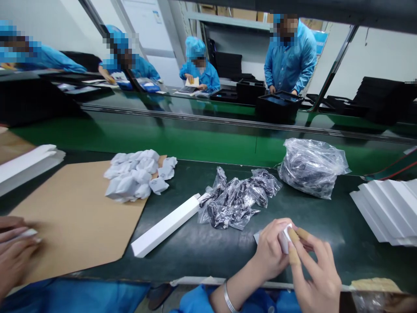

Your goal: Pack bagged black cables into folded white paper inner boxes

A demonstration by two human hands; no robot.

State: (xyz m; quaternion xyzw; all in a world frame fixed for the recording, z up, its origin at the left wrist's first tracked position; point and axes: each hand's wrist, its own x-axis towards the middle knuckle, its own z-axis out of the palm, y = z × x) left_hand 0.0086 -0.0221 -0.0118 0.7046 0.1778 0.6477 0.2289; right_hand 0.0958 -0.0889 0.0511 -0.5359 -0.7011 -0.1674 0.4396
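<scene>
While a white carton point(284, 242) is held at the lower right of the frame, above the dark work surface point(182, 261), its visible end is enclosed on both sides by fingers. It is grasped from the left by the left hand point(272, 245), whose fingers are curled around it; from the right, the end is pinched by the tan-covered fingertips point(293, 235) of the right hand point(314, 265). The carton thus lies directly between the two hands. Its long axis is largely hidden by the left hand; whether the pale edge point(256, 237) visible beyond that hand belongs to it cannot be told. Near the centre, a long white box point(166, 226) is seen lying flat, its long axis directed from lower left to upper right, with its upper end beside the bagged cables point(234, 198). Both are placed nearer to the left hand, whereas the stacked white sheets point(387, 213) at the right edge are placed nearer to the right hand.
</scene>
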